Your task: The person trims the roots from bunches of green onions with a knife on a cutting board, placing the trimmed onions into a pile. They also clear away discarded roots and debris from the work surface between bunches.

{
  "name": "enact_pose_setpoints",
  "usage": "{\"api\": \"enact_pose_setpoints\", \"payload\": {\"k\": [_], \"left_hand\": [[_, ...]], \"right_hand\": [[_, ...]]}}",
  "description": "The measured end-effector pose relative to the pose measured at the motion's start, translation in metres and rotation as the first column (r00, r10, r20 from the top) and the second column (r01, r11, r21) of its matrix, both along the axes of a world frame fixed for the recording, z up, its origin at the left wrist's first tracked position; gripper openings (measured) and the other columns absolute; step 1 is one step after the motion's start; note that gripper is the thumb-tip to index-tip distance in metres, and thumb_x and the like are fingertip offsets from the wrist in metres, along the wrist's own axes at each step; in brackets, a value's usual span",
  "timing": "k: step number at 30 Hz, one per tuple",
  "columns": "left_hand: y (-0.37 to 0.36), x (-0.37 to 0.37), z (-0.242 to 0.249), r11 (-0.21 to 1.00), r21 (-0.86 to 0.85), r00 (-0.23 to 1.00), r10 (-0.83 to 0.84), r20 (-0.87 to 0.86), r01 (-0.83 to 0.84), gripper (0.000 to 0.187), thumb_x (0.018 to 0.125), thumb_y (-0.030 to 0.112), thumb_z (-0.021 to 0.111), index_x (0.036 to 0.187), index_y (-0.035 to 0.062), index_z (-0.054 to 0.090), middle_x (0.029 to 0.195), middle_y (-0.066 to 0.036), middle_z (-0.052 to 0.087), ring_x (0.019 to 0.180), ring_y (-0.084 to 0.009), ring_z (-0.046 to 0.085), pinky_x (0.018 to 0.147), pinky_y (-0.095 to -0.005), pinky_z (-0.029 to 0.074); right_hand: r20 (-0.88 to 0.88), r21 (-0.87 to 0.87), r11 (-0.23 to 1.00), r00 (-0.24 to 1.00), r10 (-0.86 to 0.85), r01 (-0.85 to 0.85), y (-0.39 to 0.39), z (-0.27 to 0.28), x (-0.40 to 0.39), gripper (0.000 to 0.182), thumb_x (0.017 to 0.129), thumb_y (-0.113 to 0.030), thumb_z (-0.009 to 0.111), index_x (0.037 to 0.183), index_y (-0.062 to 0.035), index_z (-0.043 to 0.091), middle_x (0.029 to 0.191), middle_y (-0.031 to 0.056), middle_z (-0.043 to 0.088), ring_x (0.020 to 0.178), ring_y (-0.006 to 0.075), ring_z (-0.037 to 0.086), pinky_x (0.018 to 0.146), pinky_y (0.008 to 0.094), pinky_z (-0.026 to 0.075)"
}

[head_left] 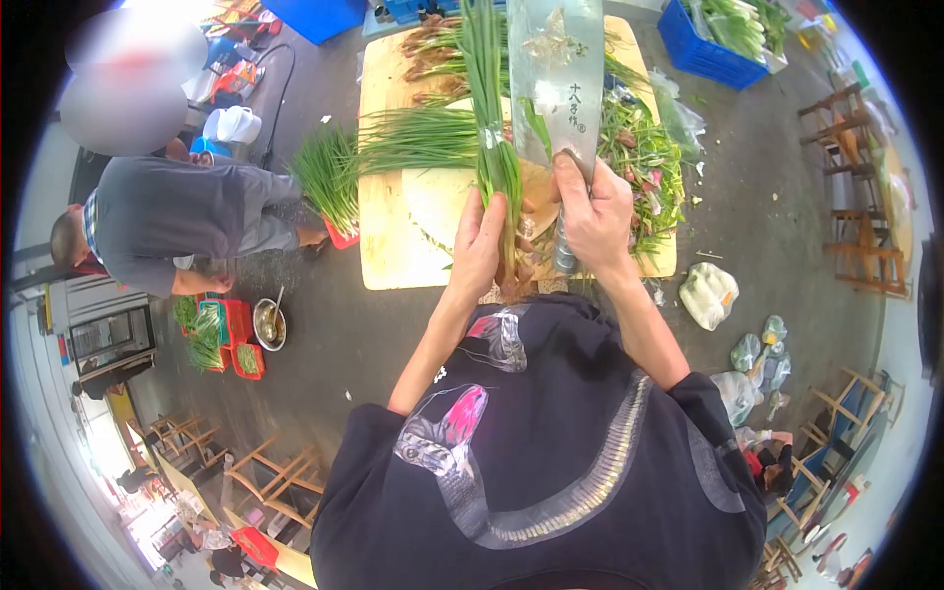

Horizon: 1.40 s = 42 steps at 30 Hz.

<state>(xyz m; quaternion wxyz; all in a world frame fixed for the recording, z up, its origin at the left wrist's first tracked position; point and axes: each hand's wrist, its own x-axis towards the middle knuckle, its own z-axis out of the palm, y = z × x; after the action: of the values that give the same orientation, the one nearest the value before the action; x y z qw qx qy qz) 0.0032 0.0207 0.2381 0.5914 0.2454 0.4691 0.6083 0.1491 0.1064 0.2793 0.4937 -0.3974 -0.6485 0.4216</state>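
My left hand (480, 241) is closed around the lower part of a bunch of spring onions (487, 88), held upright in front of me with the brownish root ends below. In my right hand (595, 211) is a wide cleaver (556, 74), blade pointing away, thumb pressed at the base of the blade. Blade and bunch are side by side above the pale wooden table (393, 261). More spring onions (418, 140) lie across a round chopping board (442, 202). Leaf and root trimmings (644, 187) are heaped on the right side.
Green stalks (324, 177) stand in a red basket left of the table. A person (177, 211) is bent over farther left, near red crates (236, 320) and a metal bowl (269, 324). A blue crate (703, 49) of vegetables and a white bag (708, 295) are on the right floor.
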Motion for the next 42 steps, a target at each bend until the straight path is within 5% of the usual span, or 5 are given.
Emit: {"api": "enact_pose_setpoints", "payload": {"k": [7,13,19,28,42], "left_hand": [[0.006,0.003,0.001,0.999,0.041,0.999,0.003,-0.052,-0.001,0.037,0.116,0.038,0.046,0.140,0.0099,0.052,0.116,-0.012,0.070,0.079,-0.0193,0.073,0.059,-0.0317,0.063],[0.017,-0.001,0.006,0.993,0.106,0.979,0.036,0.200,-0.058,0.035,0.117,0.033,0.043,0.141,0.0067,0.050,0.116,-0.016,0.071,0.098,-0.0204,0.073,0.077,-0.0374,0.065],[0.021,0.001,0.022,0.991,0.090,0.985,0.080,0.154,-0.095,0.039,0.118,0.036,0.041,0.136,0.0044,0.053,0.119,-0.015,0.070,0.097,-0.0217,0.073,0.081,-0.0391,0.064],[0.024,-0.006,0.009,0.983,0.165,0.975,0.044,0.217,-0.081,0.039,0.118,0.037,0.040,0.133,0.0042,0.056,0.112,-0.010,0.069,0.100,-0.0193,0.071,0.091,-0.0357,0.060],[0.025,0.008,0.029,0.965,0.164,0.951,0.156,0.268,-0.205,0.043,0.118,0.037,0.041,0.144,0.0033,0.050,0.126,-0.010,0.068,0.109,-0.0175,0.069,0.095,-0.0356,0.058]], "right_hand": [[-0.015,-0.004,1.000,1.000,0.004,-0.004,-0.002,0.012,-0.004,0.020,0.105,-0.014,0.066,0.093,0.0013,0.069,0.072,0.0099,0.061,0.064,0.0231,0.055,0.061,0.0373,0.044],[0.006,0.071,0.997,1.000,-0.004,0.004,-0.001,0.011,-0.006,0.018,0.105,-0.013,0.065,0.095,0.0011,0.070,0.074,0.0105,0.064,0.065,0.0260,0.059,0.062,0.0389,0.046],[-0.015,0.081,0.996,0.999,0.040,-0.038,-0.003,0.020,-0.011,0.016,0.104,-0.011,0.065,0.098,0.0007,0.073,0.076,0.0110,0.067,0.068,0.0262,0.063,0.064,0.0390,0.048],[-0.020,0.077,0.996,0.998,0.056,-0.055,-0.008,0.021,-0.015,0.017,0.104,-0.010,0.065,0.092,0.0009,0.072,0.074,0.0102,0.066,0.067,0.0254,0.061,0.063,0.0386,0.047],[0.023,0.236,0.971,0.999,0.030,-0.035,-0.012,0.011,-0.022,0.015,0.102,-0.009,0.067,0.090,-0.0007,0.069,0.068,0.0114,0.061,0.063,0.0304,0.056,0.060,0.0418,0.044]]}}
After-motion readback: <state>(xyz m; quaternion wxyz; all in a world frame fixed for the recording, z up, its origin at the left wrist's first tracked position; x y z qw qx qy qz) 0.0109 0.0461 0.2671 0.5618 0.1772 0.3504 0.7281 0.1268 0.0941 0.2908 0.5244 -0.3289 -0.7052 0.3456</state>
